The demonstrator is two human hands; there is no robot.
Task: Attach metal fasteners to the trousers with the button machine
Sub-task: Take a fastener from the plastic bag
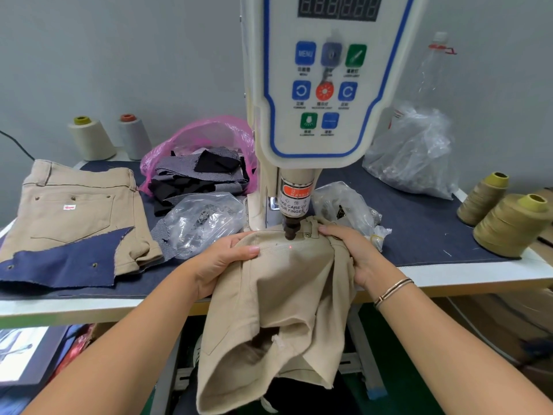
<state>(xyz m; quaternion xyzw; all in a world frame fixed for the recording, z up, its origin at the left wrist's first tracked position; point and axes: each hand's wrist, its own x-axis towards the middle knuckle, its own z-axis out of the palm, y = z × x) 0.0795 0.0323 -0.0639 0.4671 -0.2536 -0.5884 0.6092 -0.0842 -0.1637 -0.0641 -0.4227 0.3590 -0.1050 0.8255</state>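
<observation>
Beige trousers lie draped over the table's front edge, their waistband under the punch head of the white button machine. A red laser dot shows on the cloth just below the punch. A metal fastener sits on the waistband right of the punch. My left hand grips the trousers on the left side, thumb on top. My right hand grips the waistband on the right, fingers curled over its edge.
A second beige pair and a navy fabric piece lie at the left. Clear bags of fasteners, a pink bag of scraps and thread cones stand around the machine.
</observation>
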